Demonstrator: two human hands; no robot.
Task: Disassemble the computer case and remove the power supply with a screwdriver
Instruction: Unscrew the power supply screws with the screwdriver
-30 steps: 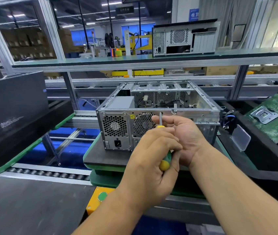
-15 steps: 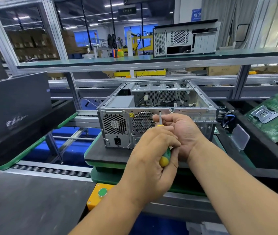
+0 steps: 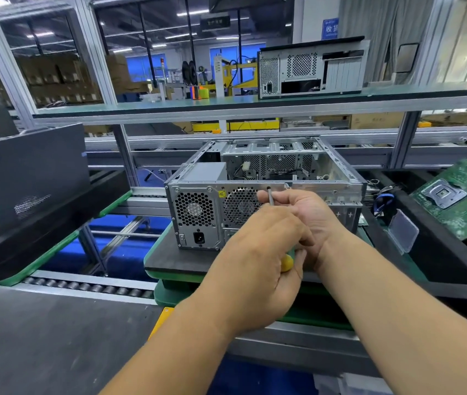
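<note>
I had my left hand (image 3: 258,269) wrapped round the yellow-and-green-handled screwdriver (image 3: 286,262) while my right hand (image 3: 306,218) pinched its shaft, steadying the tip at the top rear edge of the open silver metal computer case (image 3: 337,187), beside its grey power supply (image 3: 198,215), on the dark surface (image 3: 169,259).

So the open computer case (image 3: 266,192) sits on a pallet (image 3: 175,260) in the middle, power supply (image 3: 198,209) in its rear-left corner. Both hands are right in front of the back panel: left hand (image 3: 258,266) nearer the camera on the screwdriver (image 3: 270,196), right hand (image 3: 309,215) behind it. A side panel (image 3: 27,172) stands off to the left, a motherboard (image 3: 463,195) to the right, and another case (image 3: 312,69) is up on the shelf (image 3: 169,108) behind.
</note>
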